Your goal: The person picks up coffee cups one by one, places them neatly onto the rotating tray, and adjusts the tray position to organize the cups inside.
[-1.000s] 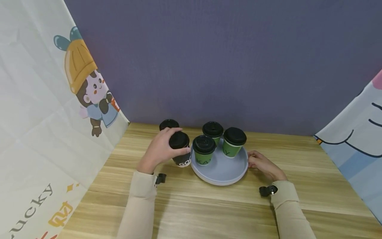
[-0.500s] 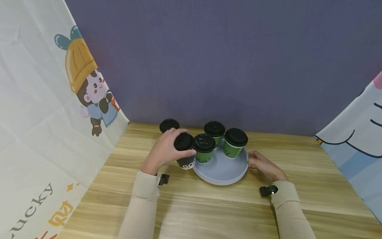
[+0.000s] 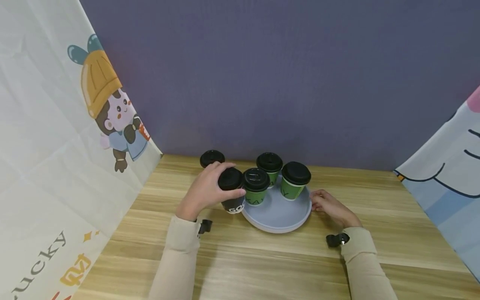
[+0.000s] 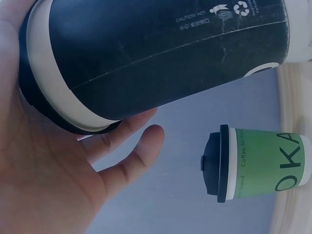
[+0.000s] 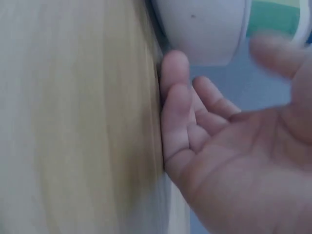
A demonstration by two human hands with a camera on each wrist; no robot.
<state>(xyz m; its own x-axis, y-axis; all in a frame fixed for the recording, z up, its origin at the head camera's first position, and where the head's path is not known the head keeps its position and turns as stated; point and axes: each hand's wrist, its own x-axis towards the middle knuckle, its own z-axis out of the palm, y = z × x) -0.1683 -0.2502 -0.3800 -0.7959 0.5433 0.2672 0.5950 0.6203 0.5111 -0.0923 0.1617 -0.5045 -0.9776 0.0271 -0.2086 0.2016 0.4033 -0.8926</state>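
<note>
the tray (image 3: 279, 223) is met at its right rim by the right hand's (image 3: 331, 209) bent fingers; whether it is gripped cannot be told. by the left rim, the dark cup (image 3: 230, 181), nearly upright, is held by the nearer left hand (image 3: 202, 191); "caution hot" is printed. just right, one green cup (image 3: 256, 192) is marked "oka"; farther, another (image 3: 294, 181), "y".

Even light, soft shadows; pale sheen on the table (image 3: 270, 266); right wrist view hazy, thumb (image 5: 277, 56) blurred
</note>
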